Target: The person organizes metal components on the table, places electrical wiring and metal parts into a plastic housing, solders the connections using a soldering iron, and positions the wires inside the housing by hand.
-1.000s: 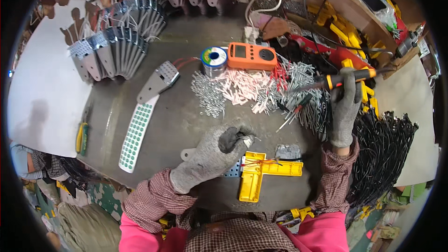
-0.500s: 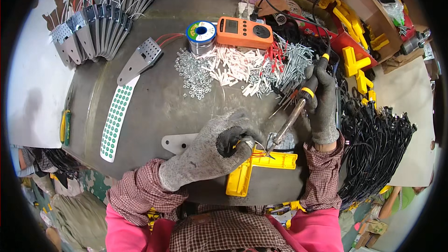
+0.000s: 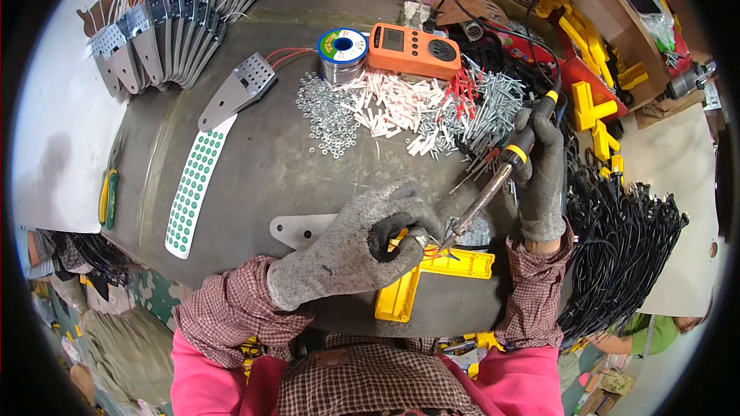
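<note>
My right hand [image 3: 546, 177], in a grey glove, grips a soldering iron [image 3: 487, 194] by its black handle. The iron's tip points down at thin wires [image 3: 436, 251] over a yellow plastic housing [image 3: 398, 299]. Thumb and fingers of my gloved left hand [image 3: 339, 246] are pinched on thin wire at the same spot; how many strands they hold is hidden. The angled housing lies partly under that hand. A flat grey metal plate [image 3: 290, 229] sticks out from behind my left wrist.
Beyond my hands are a solder spool [image 3: 341, 69], an orange meter [image 3: 412, 49], nuts [image 3: 327, 119], pale sleeves [image 3: 389, 100] and screws [image 3: 497, 104]. Black cables [image 3: 617, 254] pile at the right. A sticker sheet [image 3: 193, 192], a perforated metal blade [image 3: 239, 92] and pliers [image 3: 109, 196] lie left.
The view has shifted slightly. Both hands remain at the yellow housing, with the iron tip still close to the wires by my left fingertips.
</note>
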The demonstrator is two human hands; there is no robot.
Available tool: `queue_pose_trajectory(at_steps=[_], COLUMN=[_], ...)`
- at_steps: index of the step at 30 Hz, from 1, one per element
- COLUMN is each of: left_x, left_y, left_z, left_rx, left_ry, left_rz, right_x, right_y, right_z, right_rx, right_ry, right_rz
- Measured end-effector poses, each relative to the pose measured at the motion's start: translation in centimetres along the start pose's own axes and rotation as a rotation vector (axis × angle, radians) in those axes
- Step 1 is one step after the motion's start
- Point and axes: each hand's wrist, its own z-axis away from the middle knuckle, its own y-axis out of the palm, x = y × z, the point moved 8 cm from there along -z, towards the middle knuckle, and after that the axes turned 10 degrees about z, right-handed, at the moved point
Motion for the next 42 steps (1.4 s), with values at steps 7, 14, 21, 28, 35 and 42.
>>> queue_pose_trajectory(at_steps=[7,14,21,28,35,42], left_x=[-0.9,-3.5,-17.0,-14.9,-5.1,-4.7], left_y=[0.0,-5.2,-14.1,-12.4,-0.5,1.2], left_z=[0.1,-4.1,-16.7,-3.4,3.5,3.6], left_rx=[-0.017,-0.119,-0.625,-0.577,-0.184,-0.224], left_ry=[0.058,-0.085,0.006,0.231,0.101,0.269], left_rz=[0.01,-0.097,-0.36,-0.193,-0.473,-0.447], right_x=[0.0,2.2,2.6,3.7,3.9,3.9], right_y=[-0.3,-1.4,-3.6,-2.2,-0.7,-0.7], right_z=[-0.2,-0.1,-0.2,1.1,1.8,2.1], right_rx=[0.03,-0.138,-0.104,-0.069,-0.064,-0.065], right_ry=[-0.034,-0.121,-0.136,-0.163,-0.205,-0.18], right_rz=[-0.016,0.079,-0.091,0.037,0.163,0.21])
